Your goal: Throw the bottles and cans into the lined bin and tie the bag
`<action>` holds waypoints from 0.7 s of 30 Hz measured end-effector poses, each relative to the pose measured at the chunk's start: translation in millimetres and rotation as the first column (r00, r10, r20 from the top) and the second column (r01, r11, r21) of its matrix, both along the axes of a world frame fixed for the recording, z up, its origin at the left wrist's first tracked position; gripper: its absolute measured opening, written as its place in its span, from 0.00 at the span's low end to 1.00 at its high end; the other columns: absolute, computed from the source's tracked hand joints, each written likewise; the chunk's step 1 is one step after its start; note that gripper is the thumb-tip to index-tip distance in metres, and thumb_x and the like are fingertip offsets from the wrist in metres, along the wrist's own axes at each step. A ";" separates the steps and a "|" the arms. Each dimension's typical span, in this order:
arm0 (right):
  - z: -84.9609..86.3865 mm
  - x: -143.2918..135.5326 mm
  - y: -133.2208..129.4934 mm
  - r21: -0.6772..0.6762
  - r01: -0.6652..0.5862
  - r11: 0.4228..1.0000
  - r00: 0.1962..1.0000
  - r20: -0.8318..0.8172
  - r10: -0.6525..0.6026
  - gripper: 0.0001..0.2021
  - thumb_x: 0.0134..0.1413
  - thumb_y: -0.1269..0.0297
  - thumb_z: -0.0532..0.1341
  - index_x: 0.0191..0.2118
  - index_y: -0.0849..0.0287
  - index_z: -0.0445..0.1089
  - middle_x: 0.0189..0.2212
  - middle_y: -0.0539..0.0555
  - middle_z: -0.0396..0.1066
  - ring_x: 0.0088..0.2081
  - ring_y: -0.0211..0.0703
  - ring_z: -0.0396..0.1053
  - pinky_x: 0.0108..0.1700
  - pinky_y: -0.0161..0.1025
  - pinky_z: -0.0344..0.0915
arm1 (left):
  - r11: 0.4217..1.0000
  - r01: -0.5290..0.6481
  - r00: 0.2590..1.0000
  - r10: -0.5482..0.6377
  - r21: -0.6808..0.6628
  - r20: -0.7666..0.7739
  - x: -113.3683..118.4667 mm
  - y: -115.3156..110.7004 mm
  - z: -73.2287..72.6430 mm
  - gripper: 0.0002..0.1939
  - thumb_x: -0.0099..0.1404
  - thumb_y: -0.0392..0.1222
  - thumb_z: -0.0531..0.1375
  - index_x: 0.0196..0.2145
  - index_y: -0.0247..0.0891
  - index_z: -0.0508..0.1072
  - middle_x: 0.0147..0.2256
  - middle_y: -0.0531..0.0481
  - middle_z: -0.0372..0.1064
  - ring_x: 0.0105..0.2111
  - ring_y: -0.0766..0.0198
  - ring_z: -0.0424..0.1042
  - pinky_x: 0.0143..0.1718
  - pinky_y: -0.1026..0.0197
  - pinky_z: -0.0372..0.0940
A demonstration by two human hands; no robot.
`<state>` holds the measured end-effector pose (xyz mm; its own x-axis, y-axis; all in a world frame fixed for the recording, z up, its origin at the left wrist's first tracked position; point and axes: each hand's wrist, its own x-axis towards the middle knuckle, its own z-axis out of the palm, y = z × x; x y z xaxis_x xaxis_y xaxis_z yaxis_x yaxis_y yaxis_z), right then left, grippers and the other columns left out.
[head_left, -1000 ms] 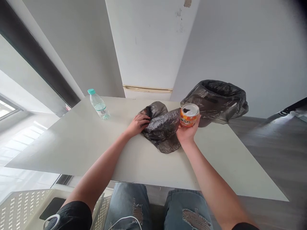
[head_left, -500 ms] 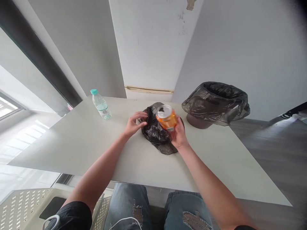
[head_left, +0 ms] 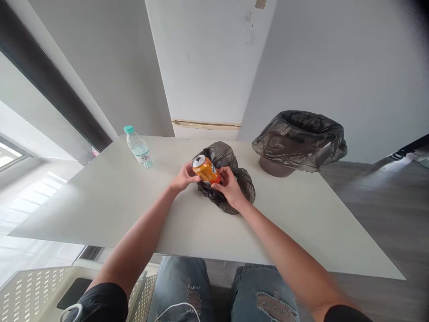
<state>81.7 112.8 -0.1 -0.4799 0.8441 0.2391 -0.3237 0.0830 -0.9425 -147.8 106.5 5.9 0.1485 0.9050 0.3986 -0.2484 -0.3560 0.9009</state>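
An orange soda can (head_left: 205, 170), tilted with its opened top toward the left, is held between my two hands. My left hand (head_left: 183, 177) has its thumb and fingers around the can's top end. At the bottom end, my right hand (head_left: 231, 187) grips it with thumb and fingers. Under the can and hands lies a crumpled black plastic bag (head_left: 222, 153) on the white table (head_left: 140, 201). Part of the bag is hidden by the can and my right hand.
A clear plastic bottle (head_left: 139, 146) with a teal cap stands at the back left. At the back right is a brown bin (head_left: 275, 168) lined with a black bag (head_left: 298, 143). A beige perforated basket (head_left: 30, 290) holding a dark flat object sits below the table at left.
My right hand has brought the can leftward and turned it more onto its side. My left hand, which was at the bag's edge, now touches the can's top end.
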 end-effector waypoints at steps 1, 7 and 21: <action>-2.5 0.0 1.0 0.008 -0.005 1.000 0.999 0.039 0.004 0.32 0.42 0.52 0.80 0.47 0.47 0.62 0.56 0.51 0.70 0.58 0.49 0.71 0.62 0.48 0.71 | 0.998 -0.053 0.998 0.052 0.016 0.027 -2.9 2.2 0.3 0.40 0.47 0.61 0.80 0.52 0.36 0.79 0.48 0.38 0.80 0.48 0.47 0.80 0.52 0.51 0.73; -13.7 5.0 5.4 0.068 0.009 0.998 0.951 0.307 -0.029 0.21 0.52 0.50 0.74 0.46 0.50 0.68 0.50 0.53 0.71 0.53 0.47 0.72 0.59 0.47 0.72 | 0.716 -0.695 0.718 0.692 0.057 0.074 -31.9 16.9 -2.9 0.30 0.56 0.62 0.74 0.49 0.40 0.77 0.48 0.43 0.77 0.51 0.53 0.76 0.52 0.54 0.72; -0.2 13.3 7.2 0.178 0.012 0.984 0.941 0.330 -0.071 0.14 0.57 0.52 0.70 0.41 0.52 0.71 0.40 0.52 0.71 0.43 0.46 0.71 0.46 0.42 0.71 | 0.280 -0.960 0.261 0.915 0.019 -0.307 -46.2 18.4 -16.4 0.33 0.51 0.46 0.76 0.51 0.46 0.67 0.53 0.45 0.67 0.52 0.56 0.70 0.51 0.54 0.70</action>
